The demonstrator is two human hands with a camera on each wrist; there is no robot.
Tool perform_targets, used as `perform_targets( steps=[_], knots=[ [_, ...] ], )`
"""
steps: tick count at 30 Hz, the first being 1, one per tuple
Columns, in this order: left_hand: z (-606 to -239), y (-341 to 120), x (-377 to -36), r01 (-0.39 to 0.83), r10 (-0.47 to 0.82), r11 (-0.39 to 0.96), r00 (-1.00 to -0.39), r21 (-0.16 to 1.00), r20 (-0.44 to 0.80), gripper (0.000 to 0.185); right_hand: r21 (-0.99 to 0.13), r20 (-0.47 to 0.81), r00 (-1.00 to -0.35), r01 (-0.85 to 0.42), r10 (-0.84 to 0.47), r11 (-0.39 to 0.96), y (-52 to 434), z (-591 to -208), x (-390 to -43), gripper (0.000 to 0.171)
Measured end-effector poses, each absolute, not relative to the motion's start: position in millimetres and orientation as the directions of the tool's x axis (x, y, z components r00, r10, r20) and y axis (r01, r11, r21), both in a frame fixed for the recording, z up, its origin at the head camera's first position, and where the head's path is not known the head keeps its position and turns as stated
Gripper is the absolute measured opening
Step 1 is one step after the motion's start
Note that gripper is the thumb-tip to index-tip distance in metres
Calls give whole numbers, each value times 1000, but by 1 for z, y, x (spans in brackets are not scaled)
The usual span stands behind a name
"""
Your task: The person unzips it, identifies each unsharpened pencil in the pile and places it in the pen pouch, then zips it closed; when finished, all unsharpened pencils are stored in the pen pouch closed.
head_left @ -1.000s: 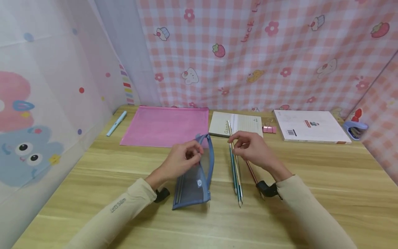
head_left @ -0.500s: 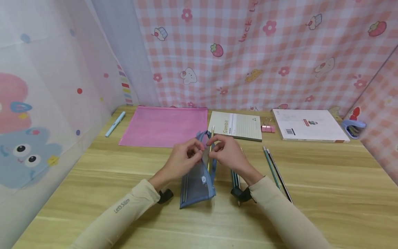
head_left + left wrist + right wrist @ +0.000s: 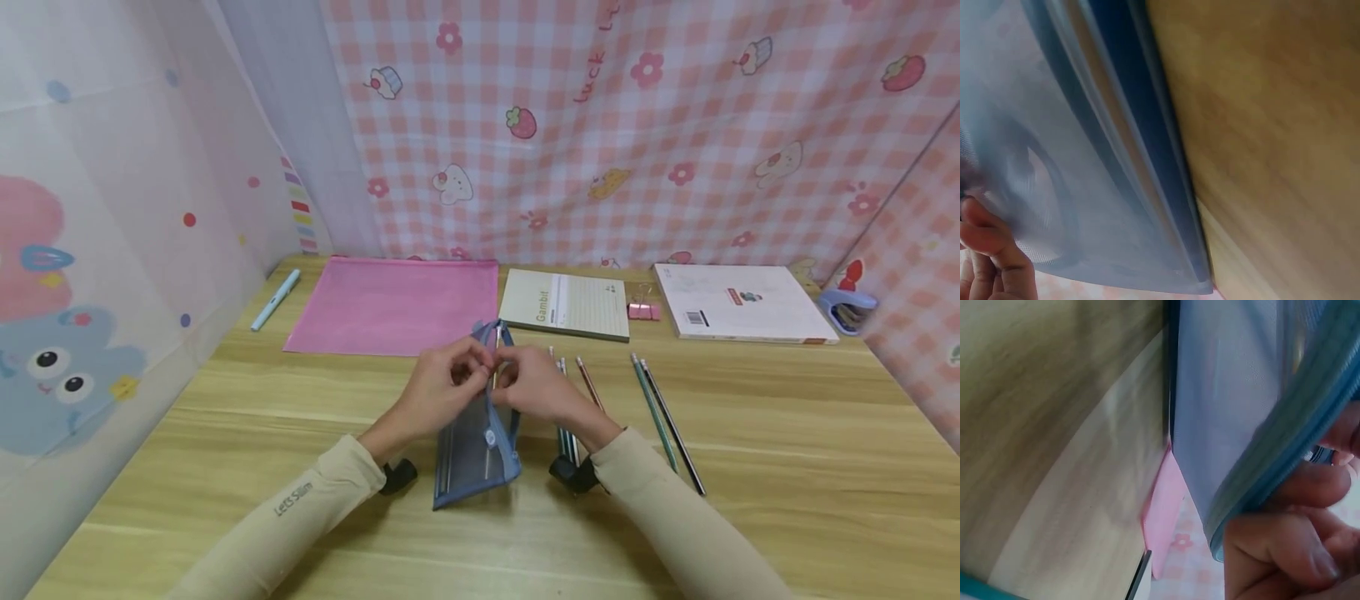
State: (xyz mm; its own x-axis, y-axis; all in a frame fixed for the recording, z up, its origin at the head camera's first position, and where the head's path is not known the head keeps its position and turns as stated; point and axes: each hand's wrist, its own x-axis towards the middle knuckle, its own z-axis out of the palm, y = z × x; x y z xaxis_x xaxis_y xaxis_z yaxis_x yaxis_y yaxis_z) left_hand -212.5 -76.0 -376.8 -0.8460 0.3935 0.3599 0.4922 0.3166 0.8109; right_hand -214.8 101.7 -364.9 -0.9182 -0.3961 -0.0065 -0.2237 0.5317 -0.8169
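A blue mesh zip pouch stands tilted on the table, its zipped opening spread. My left hand pinches the pouch's upper edge, thumb against curled fingers. At the opening, my right hand pinches a gold pencil, most of which is inside the pouch. Through the mesh in the right wrist view, a golden strip of the pencil shows beside the blue zip edge. Under and beside my right wrist lie several pencils and a copper-coloured pencil.
A teal pencil and a black pencil lie to the right. Along the back are a light-blue pen, pink pouch, notepad, pink binder clip, white book and a lilac tape dispenser-like object.
My right hand has carried the gold pencil left from the loose pencils to the blue pouch, then lowered it into the opening. My left hand keeps its grip on the pouch.
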Motion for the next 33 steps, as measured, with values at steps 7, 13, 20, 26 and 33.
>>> perform_targets(
  steps=[7,13,20,26,33],
  knots=[
    [-378,-77,-211,513,401,326,-836,794,375,9,-769,24,-878,-321,-478,552,111,-361,-210,33],
    [-377,-82,-213,474,385,359,-860,804,335,8,-736,128,-910,-353,-394,577,159,-346,-205,20],
    [-375,-89,-214,468,396,361,-860,807,321,11,-558,90,-913,-377,-397,740,240,-346,-206,15],
    [-376,-91,-215,486,428,355,-844,799,323,8,-360,-4,-930,-341,-367,869,289,-359,-208,13],
    [-377,-93,-215,476,436,367,-847,799,304,9,-393,-146,-903,-322,-404,862,300,-376,-205,12]
  ],
)
